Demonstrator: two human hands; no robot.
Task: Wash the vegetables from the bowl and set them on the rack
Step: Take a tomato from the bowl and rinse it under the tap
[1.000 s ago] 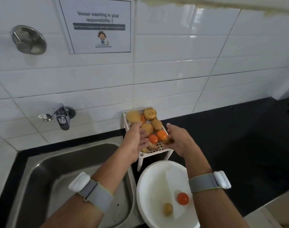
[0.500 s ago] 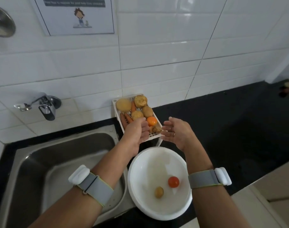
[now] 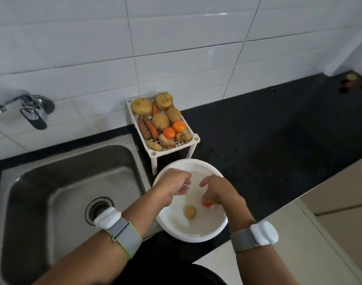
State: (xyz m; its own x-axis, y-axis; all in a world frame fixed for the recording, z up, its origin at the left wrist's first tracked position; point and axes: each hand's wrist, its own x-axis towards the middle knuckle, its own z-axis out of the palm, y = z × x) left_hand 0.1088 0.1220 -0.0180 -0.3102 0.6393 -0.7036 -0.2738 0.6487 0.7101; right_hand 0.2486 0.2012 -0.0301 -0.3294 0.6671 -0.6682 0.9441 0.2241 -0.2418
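From your head camera, the bowl (image 3: 196, 233) is the landmark: it sits on the black worktop (image 3: 268, 151), just right of the sink (image 3: 73, 192) and just in front of the rack (image 3: 194, 138). Both your hands are over the bowl. Your right hand (image 3: 219, 192) reaches down inside it, and its grip curls round the tomato (image 3: 206, 203), which shows only partly beneath your fingers (image 3: 203, 183). Your left hand (image 3: 171, 188) hangs above the bowl's left side, its fingers loosely bent and holding nothing. A small potato (image 3: 190, 212) lies loose on the bowl's floor, just left of the tomato and clear of both hands. Behind the bowl, the rack carries potatoes (image 3: 141, 106), carrots (image 3: 150, 128), two tomatoes (image 3: 179, 126) and ginger pieces (image 3: 166, 141). The tap (image 3: 32, 112) juts from the tiled wall (image 3: 176, 48), far left of the bowl and behind the sink. Each of your wrists wears a grey band with a white unit.
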